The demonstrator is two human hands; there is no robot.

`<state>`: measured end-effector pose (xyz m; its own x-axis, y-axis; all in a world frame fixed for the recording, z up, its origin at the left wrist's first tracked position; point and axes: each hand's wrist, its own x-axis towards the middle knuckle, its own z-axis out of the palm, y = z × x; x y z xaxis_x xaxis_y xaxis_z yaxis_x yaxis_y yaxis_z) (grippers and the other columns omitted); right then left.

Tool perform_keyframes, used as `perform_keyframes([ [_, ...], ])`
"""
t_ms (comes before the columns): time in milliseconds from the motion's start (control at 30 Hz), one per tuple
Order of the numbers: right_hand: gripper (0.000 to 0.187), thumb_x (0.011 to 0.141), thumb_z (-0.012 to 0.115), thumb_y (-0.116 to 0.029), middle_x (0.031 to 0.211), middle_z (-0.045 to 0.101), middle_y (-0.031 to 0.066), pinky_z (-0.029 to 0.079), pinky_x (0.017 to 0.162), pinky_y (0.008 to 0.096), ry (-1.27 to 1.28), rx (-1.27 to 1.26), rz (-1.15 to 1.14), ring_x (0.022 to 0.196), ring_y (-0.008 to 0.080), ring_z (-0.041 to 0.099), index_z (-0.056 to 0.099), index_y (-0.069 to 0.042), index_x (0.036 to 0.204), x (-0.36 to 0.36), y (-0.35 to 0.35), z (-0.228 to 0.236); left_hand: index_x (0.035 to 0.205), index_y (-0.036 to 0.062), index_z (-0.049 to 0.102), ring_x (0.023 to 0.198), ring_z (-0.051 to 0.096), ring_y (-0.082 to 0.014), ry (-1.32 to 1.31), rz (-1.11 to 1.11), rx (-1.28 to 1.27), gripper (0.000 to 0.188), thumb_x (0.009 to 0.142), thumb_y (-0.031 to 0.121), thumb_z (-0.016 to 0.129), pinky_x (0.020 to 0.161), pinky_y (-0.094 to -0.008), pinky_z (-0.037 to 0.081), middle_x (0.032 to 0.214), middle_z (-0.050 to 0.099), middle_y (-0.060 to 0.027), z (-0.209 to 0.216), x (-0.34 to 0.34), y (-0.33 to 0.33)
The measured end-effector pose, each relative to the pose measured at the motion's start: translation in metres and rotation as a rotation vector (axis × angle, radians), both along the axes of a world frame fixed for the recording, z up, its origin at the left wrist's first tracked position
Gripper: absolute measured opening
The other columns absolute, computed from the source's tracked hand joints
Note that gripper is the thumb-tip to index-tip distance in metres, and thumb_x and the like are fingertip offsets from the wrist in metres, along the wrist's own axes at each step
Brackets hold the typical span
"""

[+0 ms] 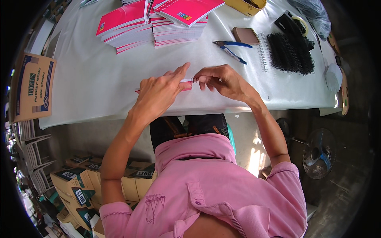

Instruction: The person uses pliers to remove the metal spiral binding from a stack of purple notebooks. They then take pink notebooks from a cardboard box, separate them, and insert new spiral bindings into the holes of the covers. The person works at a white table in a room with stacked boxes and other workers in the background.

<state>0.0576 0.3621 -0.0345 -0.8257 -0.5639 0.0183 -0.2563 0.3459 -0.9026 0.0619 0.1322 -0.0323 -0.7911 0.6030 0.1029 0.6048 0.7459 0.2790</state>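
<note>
Close to the table's near edge, my left hand (158,93) is closed on a small pink memo pad (185,87), which it largely covers. The pad stands nearly edge-on, with a strip of white page edge showing. My right hand (227,82) has its fingertips pinched on a thin dark spiral wire (195,80) at the pad's right end. How far the wire runs through the pad is hidden by my fingers. Beyond my right hand lie blue-handled cutting pliers (237,44), with their jaws toward the left.
Stacks of pink spiral notebooks (123,18) stand at the back. To the right are a brown block (247,36), a heap of black wire coils (291,55) and a tape dispenser (286,23). A yellow tin (240,7) sits far back. A cardboard box (35,87) flanks the table's left side.
</note>
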Motion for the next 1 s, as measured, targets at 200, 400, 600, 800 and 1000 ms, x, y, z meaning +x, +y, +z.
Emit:
perform_keyframes([
  [200,0.027,0.085,0.068,-0.014,0.098,0.060,0.0152,0.050,0.073,0.0450,0.360,0.299,-0.043,0.087,0.0360,0.062,0.052,0.000,0.101,0.014,-0.008,0.017,0.140,0.0113,0.046,0.083,0.069,-0.0311,0.032,-0.005,0.019,0.057,0.090,0.035,0.061,0.063,-0.0450,0.055,0.117,0.066,-0.0091,0.003,0.002,0.001],
  [400,0.022,0.085,0.066,-0.011,0.097,0.062,0.0134,0.051,0.069,0.0457,0.479,0.366,-0.077,0.086,0.0358,0.063,0.054,-0.002,0.101,0.016,-0.014,0.023,0.139,0.0128,0.047,0.088,0.069,-0.0294,0.006,0.026,0.007,0.056,0.090,0.034,0.062,0.064,-0.0439,0.055,0.116,0.066,-0.0086,0.010,0.005,0.007],
  [600,0.009,0.083,0.065,-0.004,0.089,0.066,0.0139,0.052,0.070,0.0413,0.420,0.286,-0.011,0.084,0.0343,0.064,0.062,-0.003,0.091,0.003,-0.004,0.013,0.134,0.0252,0.054,0.086,0.069,-0.0272,0.046,-0.064,0.080,0.048,0.088,0.035,0.065,0.066,-0.0401,0.056,0.119,0.066,-0.0052,0.001,0.005,0.002],
  [800,0.059,0.079,0.071,-0.055,0.084,0.067,0.0203,0.054,0.069,0.0444,0.514,0.923,-0.820,0.092,0.0372,0.065,0.065,0.000,0.099,-0.104,0.097,-0.029,0.131,0.0281,0.058,0.087,0.070,-0.0243,0.020,-0.109,-0.014,0.047,0.086,0.041,0.064,0.069,-0.0396,0.057,0.125,0.063,-0.0032,0.002,0.006,0.002],
  [1000,0.065,0.071,0.077,-0.053,0.106,0.061,0.0235,0.051,0.074,0.0555,0.400,0.863,-0.659,0.099,0.0388,0.062,0.059,-0.007,0.112,-0.144,0.141,-0.050,0.136,0.0309,0.052,0.097,0.067,-0.0227,-0.046,-0.077,-0.074,0.053,0.086,0.045,0.061,0.065,-0.0392,0.057,0.124,0.064,-0.0027,0.012,0.010,0.005],
])
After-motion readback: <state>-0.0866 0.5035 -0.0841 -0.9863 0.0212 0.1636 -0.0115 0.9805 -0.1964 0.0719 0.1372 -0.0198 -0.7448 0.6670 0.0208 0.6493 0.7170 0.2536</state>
